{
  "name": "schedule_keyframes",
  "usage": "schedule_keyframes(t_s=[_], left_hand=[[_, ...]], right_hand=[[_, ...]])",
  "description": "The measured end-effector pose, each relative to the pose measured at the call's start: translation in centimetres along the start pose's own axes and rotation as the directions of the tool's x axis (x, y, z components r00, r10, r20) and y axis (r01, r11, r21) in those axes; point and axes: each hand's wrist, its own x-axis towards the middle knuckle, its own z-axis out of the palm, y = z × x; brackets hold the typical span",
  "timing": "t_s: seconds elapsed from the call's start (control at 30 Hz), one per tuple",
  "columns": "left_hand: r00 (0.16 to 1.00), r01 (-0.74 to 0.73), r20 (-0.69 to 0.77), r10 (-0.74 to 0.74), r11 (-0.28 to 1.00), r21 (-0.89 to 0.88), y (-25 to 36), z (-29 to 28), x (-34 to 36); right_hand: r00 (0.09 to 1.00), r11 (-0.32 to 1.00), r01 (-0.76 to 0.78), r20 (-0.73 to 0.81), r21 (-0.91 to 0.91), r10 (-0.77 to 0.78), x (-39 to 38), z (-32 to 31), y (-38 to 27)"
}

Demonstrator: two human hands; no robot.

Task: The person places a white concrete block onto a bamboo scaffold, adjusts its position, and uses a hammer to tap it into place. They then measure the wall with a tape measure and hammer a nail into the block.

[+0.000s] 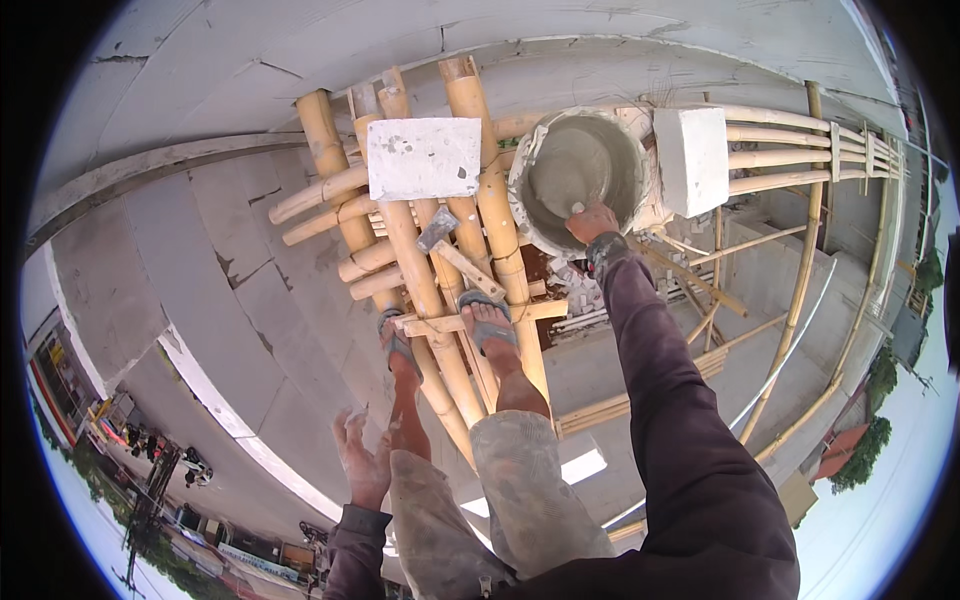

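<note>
My right hand reaches over the near rim of a round, mortar-caked bucket. Its fingers are closed; a small pale bit shows at the fingertips, but what they hold I cannot make out. Inside the bucket lies wet grey mortar. Down by my left knee, my left hand hangs with its fingers apart and nothing in it. A white block rests on the bamboo poles left of the bucket, and another white block stands just right of it. Between my feet and the first block lies a wooden-handled tool with a grey metal head.
My sandalled feet stand on lashed bamboo poles with a wooden crosspiece. A grey block wall runs along the far side. More bamboo scaffolding stretches to the right. Grey panels and a drop to street level lie left.
</note>
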Motion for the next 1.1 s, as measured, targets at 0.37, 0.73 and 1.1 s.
schedule_keyframes(t_s=[0.37, 0.73, 1.1], left_hand=[[0.987, 0.147, -0.066, -0.148, 0.989, -0.029, -2.2, 1.8, -11.6], [0.962, 0.242, -0.073, -0.262, 0.946, -0.214, -2.8, 8.5, -19.3], [0.931, 0.291, -0.165, -0.327, 0.934, -0.209, -2.9, 13.7, -23.1]], right_hand=[[0.973, 0.989, 0.145, -0.176, -0.034, -0.149, 0.1, 3.1, 1.2], [0.887, 0.972, 0.219, -0.396, -0.090, -0.236, -9.3, -2.3, 8.8], [0.632, 0.636, 0.749, 0.087, 0.187, -0.770, -30.1, 11.2, -14.0]])
